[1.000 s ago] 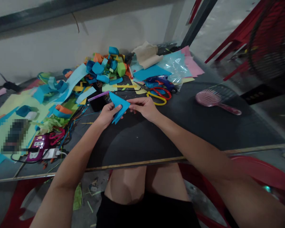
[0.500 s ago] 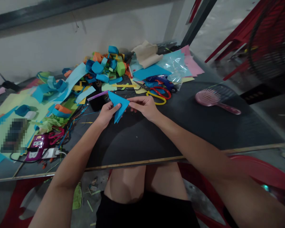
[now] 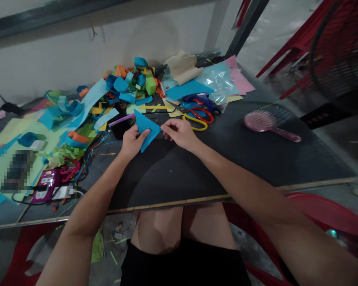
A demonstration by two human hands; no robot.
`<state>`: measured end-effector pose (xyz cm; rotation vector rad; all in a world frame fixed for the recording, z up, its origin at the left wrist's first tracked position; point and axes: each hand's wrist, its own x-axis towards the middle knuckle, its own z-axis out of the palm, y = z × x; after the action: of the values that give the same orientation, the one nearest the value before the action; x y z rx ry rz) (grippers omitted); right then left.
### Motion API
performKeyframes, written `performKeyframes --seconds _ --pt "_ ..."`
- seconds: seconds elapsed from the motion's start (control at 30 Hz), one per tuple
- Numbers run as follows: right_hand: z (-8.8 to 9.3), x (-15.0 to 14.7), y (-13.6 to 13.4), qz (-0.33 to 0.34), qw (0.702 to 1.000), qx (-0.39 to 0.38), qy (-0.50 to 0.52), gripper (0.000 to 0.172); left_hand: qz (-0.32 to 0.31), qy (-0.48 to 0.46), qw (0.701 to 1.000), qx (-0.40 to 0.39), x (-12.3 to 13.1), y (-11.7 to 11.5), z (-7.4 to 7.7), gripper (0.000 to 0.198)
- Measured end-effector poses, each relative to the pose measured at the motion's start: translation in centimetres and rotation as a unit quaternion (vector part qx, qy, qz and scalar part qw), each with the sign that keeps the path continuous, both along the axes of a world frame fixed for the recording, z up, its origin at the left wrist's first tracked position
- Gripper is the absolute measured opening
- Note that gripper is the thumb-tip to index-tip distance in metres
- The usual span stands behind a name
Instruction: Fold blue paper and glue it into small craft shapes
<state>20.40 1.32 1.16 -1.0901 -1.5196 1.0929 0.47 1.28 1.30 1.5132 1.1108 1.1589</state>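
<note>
A folded blue paper triangle (image 3: 146,129) is held just above the dark table (image 3: 197,167) near its middle. My left hand (image 3: 131,142) grips the paper's left side, thumb on top. My right hand (image 3: 179,133) pinches the paper's right corner between thumb and fingers. Both hands are closed on the paper.
Behind the hands lies a pile of folded coloured paper pieces (image 3: 131,85), scissors with red and yellow handles (image 3: 197,117), a blue glue gun (image 3: 204,101) and pink sheets (image 3: 240,81). A pink hairbrush (image 3: 268,125) lies to the right. Green and blue sheets (image 3: 14,131), a purple device (image 3: 46,186) with cables sit left.
The blue paper has turned slightly and shifted a little up and left between my hands. My right fingers have closed more tightly onto its right corner.
</note>
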Motion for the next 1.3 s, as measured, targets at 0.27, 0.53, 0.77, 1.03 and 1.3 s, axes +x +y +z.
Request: performKeyframes --seconds 0.27,0.53,0.77,1.03,1.3 --pt "0.2 -0.3 -0.2 0.015 1.000 -0.015 -0.004 0.039 0.000 0.059 0.998 0.036 -0.1 0.1 -0.1 0.034" --pt "0.1 0.0 -0.2 0.020 0.999 -0.020 0.016 0.039 0.001 0.057 0.997 -0.047 -0.2 -0.3 0.8 0.031" --pt "0.7 0.4 -0.4 0.012 0.995 0.057 -0.081 0.047 -0.063 0.022 0.995 -0.079 -0.2 -0.3 0.8 0.047" --pt "0.3 0.5 -0.1 -0.010 0.998 0.056 -0.015 0.050 -0.177 0.036 0.974 -0.139 -0.3 -0.5 1.3 0.047" --pt "0.3 0.2 0.0 -0.022 0.999 0.021 0.017 0.053 -0.162 0.033 0.976 -0.143 -0.3 -0.4 1.5 0.041"
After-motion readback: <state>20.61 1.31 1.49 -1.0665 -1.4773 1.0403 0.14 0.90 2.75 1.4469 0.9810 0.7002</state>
